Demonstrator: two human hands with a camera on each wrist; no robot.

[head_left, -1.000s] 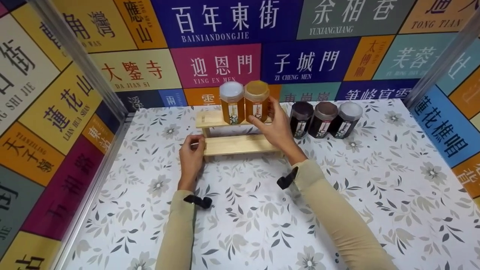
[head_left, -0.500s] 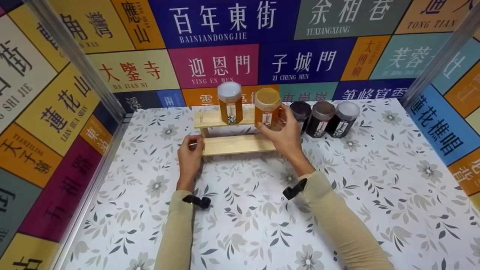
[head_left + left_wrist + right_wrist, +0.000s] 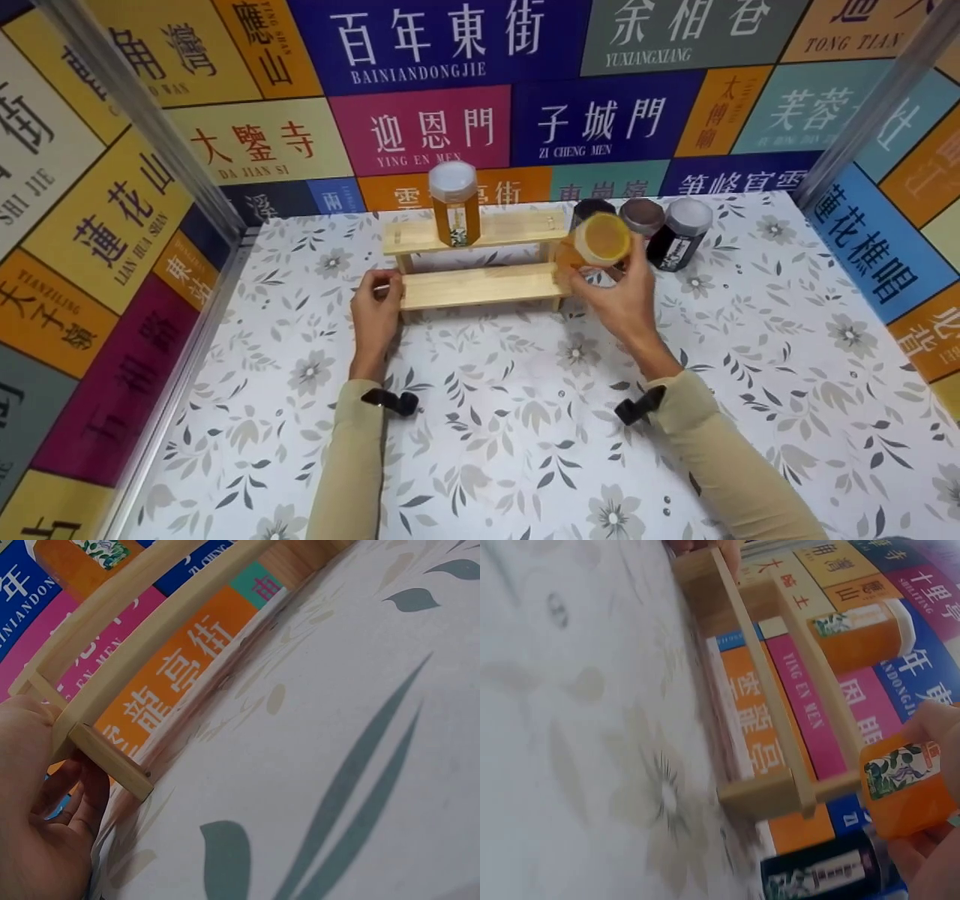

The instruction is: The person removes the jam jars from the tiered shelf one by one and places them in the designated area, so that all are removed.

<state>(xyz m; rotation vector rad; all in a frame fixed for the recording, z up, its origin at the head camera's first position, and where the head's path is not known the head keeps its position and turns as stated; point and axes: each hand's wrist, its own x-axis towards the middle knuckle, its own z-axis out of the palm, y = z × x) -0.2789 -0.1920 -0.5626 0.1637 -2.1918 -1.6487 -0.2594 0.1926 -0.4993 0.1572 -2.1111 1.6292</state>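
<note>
Bench (image 3: 480,450): one
Left hand (image 3: 375,307) and right hand (image 3: 619,296): two hands
Beige sleeves (image 3: 352,465): two, one left, one right
Black wrist devices (image 3: 390,401): two, one left, one right
Wooden rack (image 3: 480,289): one
Rack shelves (image 3: 517,229): two, one upper and one lower
Jars (image 3: 455,221): five in all
Amber jars (image 3: 602,238): two, one on the upper shelf, one in the right hand
Dark jars (image 3: 679,244): three, all on the bench
Lids (image 3: 452,178): five, one per jar
Printed walls (image 3: 420,131): three, one back and two side
Corner posts (image 3: 139,105): two

Open room lies above the lower shelf (image 3: 480,286); 3 dark jars (image 3: 681,234) obstruct passage rightward.
</note>
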